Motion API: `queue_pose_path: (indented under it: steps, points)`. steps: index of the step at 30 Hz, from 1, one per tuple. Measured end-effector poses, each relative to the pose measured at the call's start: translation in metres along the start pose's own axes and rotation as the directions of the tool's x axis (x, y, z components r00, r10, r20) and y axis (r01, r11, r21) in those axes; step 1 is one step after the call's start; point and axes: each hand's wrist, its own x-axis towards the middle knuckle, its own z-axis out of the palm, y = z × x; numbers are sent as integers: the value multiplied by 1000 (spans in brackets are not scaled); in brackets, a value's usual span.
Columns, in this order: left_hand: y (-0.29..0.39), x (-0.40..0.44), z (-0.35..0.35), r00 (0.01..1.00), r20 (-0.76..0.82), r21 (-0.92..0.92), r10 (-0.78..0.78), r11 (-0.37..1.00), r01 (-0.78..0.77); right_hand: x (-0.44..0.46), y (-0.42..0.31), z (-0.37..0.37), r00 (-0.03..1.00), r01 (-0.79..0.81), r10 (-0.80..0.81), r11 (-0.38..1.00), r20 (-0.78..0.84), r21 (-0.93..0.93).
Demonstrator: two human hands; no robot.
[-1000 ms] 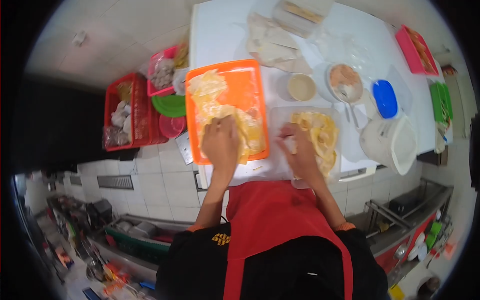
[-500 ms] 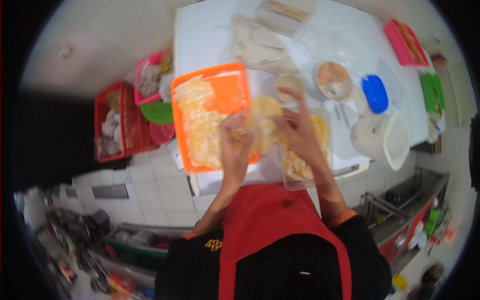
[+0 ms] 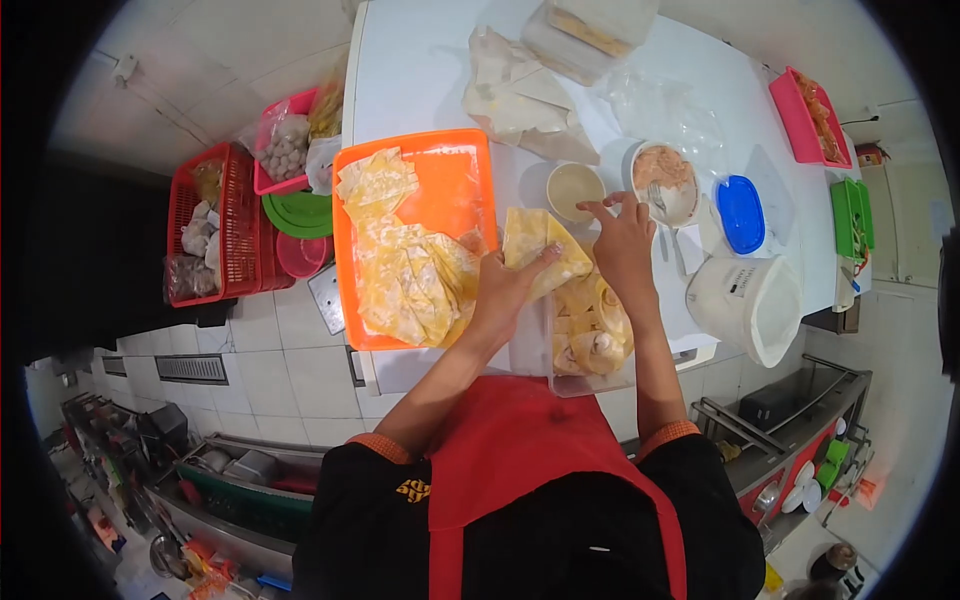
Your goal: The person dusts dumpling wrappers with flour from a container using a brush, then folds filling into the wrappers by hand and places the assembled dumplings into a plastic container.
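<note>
My left hand [image 3: 507, 292] is closed on a square yellow wrapper [image 3: 532, 240], thumb on top, between the orange tray and the clear container. More floury wrappers [image 3: 415, 280] lie overlapped in the orange tray [image 3: 450, 190]. My right hand [image 3: 625, 245] is raised beside the small round cup [image 3: 575, 188], fingers apart, nothing seen in it. Below it, folded pieces [image 3: 592, 330] fill the clear container [image 3: 565, 385]. A bowl of pinkish filling [image 3: 664, 180] with a fork in it stands behind my right hand.
A white tub [image 3: 745, 305] and a blue lid [image 3: 741, 214] are on the right. Beige cloth [image 3: 520, 95] and a clear box [image 3: 585, 40] lie at the back. Red baskets [image 3: 205, 230] and a green lid [image 3: 298, 214] stand to the left; a pink tray [image 3: 810, 118] is far right.
A wrapper has come out of the orange tray and is now in my left hand. My right hand has left the container and wrapper and moved up beside the cup, fingers spread.
</note>
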Motion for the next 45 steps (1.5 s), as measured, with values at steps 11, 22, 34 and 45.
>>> queue_pose_path:
  steps: [11,22,34,45]
  points:
    - [24,8,7,996,89,106,-9,994,0,-8,-13,-41,980,194,-166,918,-107,346]
    - [29,-9,20,998,66,-15,4,1000,-3,-14,-18,-47,996,66,-2,716,-92,695]
    - [6,-13,22,984,161,-479,-76,866,145,-42,-63,-55,949,-102,312,148,52,984]
    - [35,-25,20,976,72,264,206,940,-218,-49,-31,-30,920,263,46,664,-390,700]
